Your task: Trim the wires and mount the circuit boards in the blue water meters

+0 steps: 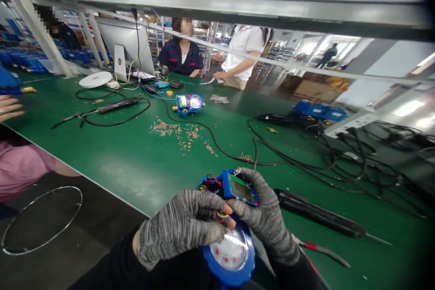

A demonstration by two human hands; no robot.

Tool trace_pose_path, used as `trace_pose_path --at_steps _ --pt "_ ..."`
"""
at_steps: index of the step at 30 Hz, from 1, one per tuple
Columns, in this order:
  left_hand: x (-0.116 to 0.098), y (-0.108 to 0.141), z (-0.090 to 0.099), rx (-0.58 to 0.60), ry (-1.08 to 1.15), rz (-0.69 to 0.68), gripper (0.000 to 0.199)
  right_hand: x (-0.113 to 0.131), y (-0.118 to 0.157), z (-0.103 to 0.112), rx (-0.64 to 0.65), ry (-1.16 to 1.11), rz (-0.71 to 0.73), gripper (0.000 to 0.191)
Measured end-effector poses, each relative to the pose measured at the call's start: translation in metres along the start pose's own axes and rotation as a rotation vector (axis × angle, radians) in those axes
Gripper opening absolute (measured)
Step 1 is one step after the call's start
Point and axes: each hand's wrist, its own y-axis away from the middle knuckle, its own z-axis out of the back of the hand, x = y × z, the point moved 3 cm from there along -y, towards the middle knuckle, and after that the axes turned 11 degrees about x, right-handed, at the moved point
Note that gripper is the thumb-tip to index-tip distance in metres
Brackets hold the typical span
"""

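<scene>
Both hands wear grey knitted gloves over a blue meter (249,253) with a round clear dial, close to my body. My left hand (183,222) is pinched on thin coloured wires (220,216) above the dial, its bare fingertips together. My right hand (263,210) grips a blue display module (239,189) with a small screen, tilted up behind the dial. Red and black wires run from the module's left side into the blue housing. The gloves cover part of the meter body.
A black electric screwdriver (319,213) and red-handled pliers (322,251) lie at right. Small screws (192,133), a second blue meter (189,103) and cables (217,142) are farther back. Another screwdriver (117,105) lies left, near a person's hand (9,108). A shelf (217,4) spans above.
</scene>
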Motion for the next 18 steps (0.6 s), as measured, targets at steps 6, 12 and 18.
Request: trace_pose_path --at_steps 6,12,18 --pt "-0.009 -0.003 -0.007 -0.266 -0.773 -0.330 0.010 0.002 -0.002 0.000 0.001 -0.021 -0.012 0.059" --pt "-0.013 -0.002 -0.015 -0.563 -1.441 -0.818 0.014 0.001 -0.002 0.001 -0.027 -0.023 -0.004 0.059" --pt "-0.006 0.001 -0.020 -0.798 -1.680 -0.958 0.016 0.001 -0.002 -0.003 -0.033 -0.049 -0.013 0.061"
